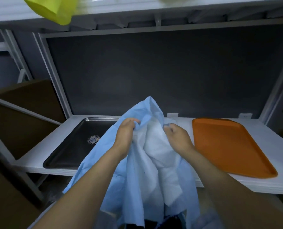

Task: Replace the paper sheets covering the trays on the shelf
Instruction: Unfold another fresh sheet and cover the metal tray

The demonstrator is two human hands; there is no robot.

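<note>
— What have your fingers got?
— My left hand [126,130] and right hand [177,135] both grip a crumpled, soft pale-blue paper sheet [137,182], held above the white shelf [33,162].
— And the trays?
— The dark metal tray [71,149] lies left, its round emblem [93,140] unreadable. The smooth orange tray [228,146] lies right.

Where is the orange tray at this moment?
In the head view, the orange tray lies bare on the right part of the white shelf, just right of the right hand, which grips the blue paper sheet.
</note>
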